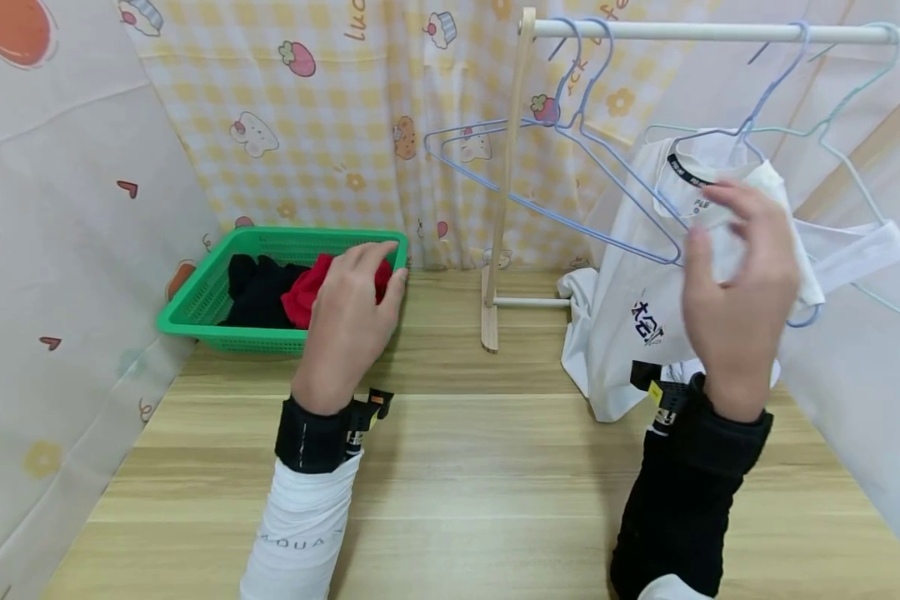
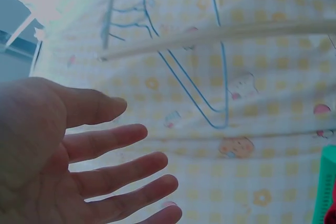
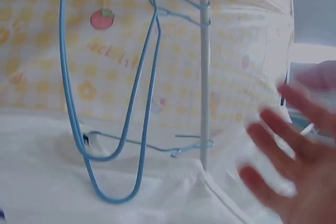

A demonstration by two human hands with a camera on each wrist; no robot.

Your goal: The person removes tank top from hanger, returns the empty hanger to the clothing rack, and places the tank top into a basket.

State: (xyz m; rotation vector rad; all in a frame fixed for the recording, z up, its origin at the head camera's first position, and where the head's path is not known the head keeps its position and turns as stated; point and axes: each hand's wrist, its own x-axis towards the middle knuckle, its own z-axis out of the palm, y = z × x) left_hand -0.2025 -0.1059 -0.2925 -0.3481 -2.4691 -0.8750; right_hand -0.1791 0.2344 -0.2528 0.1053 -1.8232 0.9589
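My left hand (image 1: 352, 321) hangs in the air before the green basket (image 1: 285, 340), holding nothing, and its fingers are spread in the left wrist view. A red garment (image 1: 305, 290) and a black garment (image 1: 258, 287) lie in the basket. My right hand (image 1: 746, 283), blurred and holding nothing, is raised in front of a white T-shirt (image 1: 615, 333) with dark lettering. That shirt hangs on a blue hanger (image 1: 783, 71) from the rack's rail (image 1: 720, 32), partly hidden by the hand. Two bare blue hangers (image 3: 142, 87) hang to its left.
A mint-green hanger (image 1: 847, 117) with a white cloth (image 1: 855, 254) hangs at the right end. The rack's wooden post (image 1: 512, 167) stands on a foot (image 1: 489, 321) on the wooden table (image 1: 487, 467). Behind is a checked curtain (image 1: 330, 125).
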